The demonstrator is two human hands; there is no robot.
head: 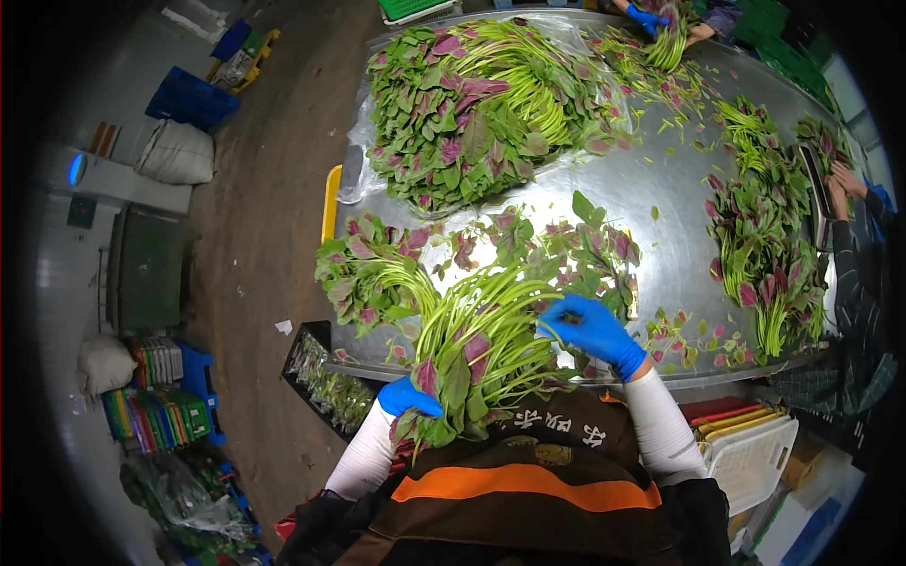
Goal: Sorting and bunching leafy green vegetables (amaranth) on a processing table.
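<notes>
A loose bunch of leafy amaranth greens, with long green stems and purple-centred leaves, lies across the near edge of the metal table. My left hand, in a blue glove, holds the bunch at its lower left; most of the fingers are hidden by leaves. At the bunch's right side is my right hand, also blue-gloved, its thumb and fingertips pinched together at the stems. Another bunch of greens lies to the left. Loose leaves are scattered beyond.
A large heap of greens on clear plastic covers the far left. Tied-looking bunches line the right side, near a co-worker's hands. Another co-worker's gloved hand is at the far edge. A black crate stands left, stacked crates right.
</notes>
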